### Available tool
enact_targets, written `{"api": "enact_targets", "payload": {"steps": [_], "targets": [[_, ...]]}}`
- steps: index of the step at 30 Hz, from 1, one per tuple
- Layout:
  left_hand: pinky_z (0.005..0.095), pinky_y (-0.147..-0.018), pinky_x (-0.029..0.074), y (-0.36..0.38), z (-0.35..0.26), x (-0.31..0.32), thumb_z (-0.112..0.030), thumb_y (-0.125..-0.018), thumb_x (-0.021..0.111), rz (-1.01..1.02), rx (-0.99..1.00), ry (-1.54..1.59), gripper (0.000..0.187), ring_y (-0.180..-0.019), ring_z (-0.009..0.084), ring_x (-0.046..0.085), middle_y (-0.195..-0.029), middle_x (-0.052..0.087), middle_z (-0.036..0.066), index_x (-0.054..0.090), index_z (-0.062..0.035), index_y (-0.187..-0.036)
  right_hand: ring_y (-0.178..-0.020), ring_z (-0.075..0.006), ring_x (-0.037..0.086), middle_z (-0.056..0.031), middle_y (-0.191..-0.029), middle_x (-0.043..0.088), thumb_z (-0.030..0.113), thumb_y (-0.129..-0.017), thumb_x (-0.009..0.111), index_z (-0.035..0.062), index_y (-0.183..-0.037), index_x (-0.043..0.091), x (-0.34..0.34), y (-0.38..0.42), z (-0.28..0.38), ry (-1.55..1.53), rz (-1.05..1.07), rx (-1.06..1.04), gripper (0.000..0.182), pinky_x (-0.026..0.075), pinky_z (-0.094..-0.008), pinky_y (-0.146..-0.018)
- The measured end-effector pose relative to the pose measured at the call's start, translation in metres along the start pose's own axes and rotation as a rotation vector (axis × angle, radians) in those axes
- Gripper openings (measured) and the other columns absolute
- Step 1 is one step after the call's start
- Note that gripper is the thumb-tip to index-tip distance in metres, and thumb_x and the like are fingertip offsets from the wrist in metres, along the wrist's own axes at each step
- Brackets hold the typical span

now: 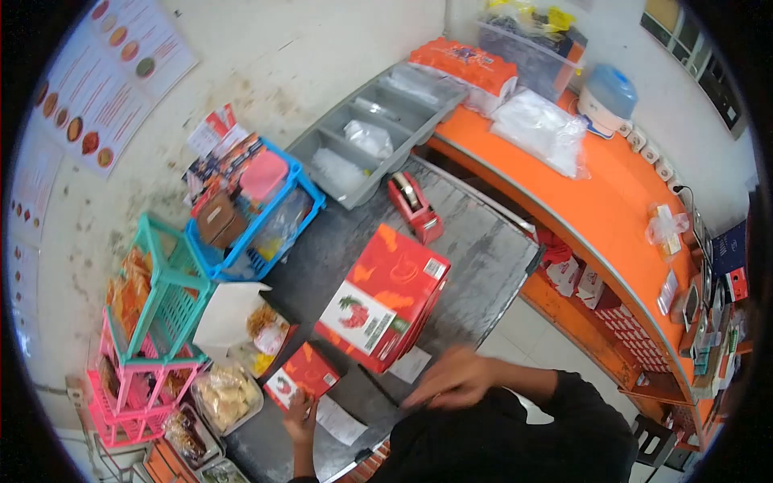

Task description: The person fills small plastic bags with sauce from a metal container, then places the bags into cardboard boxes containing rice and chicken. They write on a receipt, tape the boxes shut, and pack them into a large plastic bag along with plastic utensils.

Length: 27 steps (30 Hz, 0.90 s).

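Observation:
The fingers of my left hand [299,413] touch the near edge of a small red box [310,372], closed together against it. Just beyond, an open white box [233,315] holds food and a small wrapped item. My right hand [455,378] is over the table's near edge, its fingers bent and partly smeared; whether it holds anything cannot be made out. Larger red boxes [394,294] with a white fruit label are stacked beyond it. A paper slip [341,420] lies beside the small box, and another slip [409,364] lies near the stack.
A red tape dispenser [415,208] and grey divided tray [354,133] stand at the back. Blue [270,241], green [165,298] and pink baskets [133,402] line the left. An orange counter [564,193] curves along the right.

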<state>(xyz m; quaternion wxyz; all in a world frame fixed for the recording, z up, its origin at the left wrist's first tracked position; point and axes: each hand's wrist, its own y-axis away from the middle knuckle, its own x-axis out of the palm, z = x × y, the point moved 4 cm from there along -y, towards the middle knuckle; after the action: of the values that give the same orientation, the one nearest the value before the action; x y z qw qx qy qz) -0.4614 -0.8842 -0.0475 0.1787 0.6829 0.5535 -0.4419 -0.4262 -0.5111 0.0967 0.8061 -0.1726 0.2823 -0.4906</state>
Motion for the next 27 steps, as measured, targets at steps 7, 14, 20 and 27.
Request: {"api": "enact_targets", "payload": {"steps": [7,14,20,27], "targets": [[0.0424,-0.095,0.038,0.008,0.004,0.012,0.003,-0.062,0.071,-0.16,-0.195,0.088,0.011,-0.103,0.0309,0.057,-0.099,0.061,0.022,0.065,0.001,-0.071,-0.067,-0.0193,0.053,-0.0107,-0.073,0.055,0.022,-0.083,0.057,0.0074,-0.095,0.06,-0.15,0.048,-0.181,0.702,-0.9,0.648,0.019,0.044,-0.0266,-0.061],[0.043,-0.095,0.038,0.006,-0.002,0.009,0.0,-0.066,0.07,-0.116,-0.122,0.068,0.013,-0.104,0.0311,0.056,-0.1,0.061,0.02,0.063,0.0004,-0.076,-0.079,-0.0084,0.052,-0.002,-0.089,0.057,0.023,-0.087,0.053,0.0122,-0.086,0.056,-0.124,0.07,-0.249,-0.745,-1.034,0.753,0.012,0.045,-0.027,-0.061],[0.0419,-0.092,0.04,0.007,-0.001,0.009,-0.001,-0.067,0.07,-0.141,-0.178,0.084,0.012,-0.106,0.0297,0.055,-0.104,0.061,0.016,0.062,0.0,-0.076,-0.08,-0.014,0.057,-0.0067,-0.093,0.058,0.01,-0.085,0.054,0.0024,-0.082,0.056,-0.116,0.097,-0.255,0.174,-0.939,0.566,0.008,0.046,-0.0289,-0.069],[0.0367,-0.082,0.047,-0.001,-0.015,0.001,-0.003,-0.065,0.072,-0.23,-0.037,0.106,0.013,-0.094,0.0279,0.059,-0.096,0.061,0.012,0.059,-0.002,-0.068,-0.073,-0.0256,0.054,-0.012,-0.076,0.055,0.002,-0.08,0.055,-0.0023,-0.08,0.055,-0.009,0.094,-0.086,1.069,-0.969,0.634,0.004,0.042,-0.0317,-0.068]]}}
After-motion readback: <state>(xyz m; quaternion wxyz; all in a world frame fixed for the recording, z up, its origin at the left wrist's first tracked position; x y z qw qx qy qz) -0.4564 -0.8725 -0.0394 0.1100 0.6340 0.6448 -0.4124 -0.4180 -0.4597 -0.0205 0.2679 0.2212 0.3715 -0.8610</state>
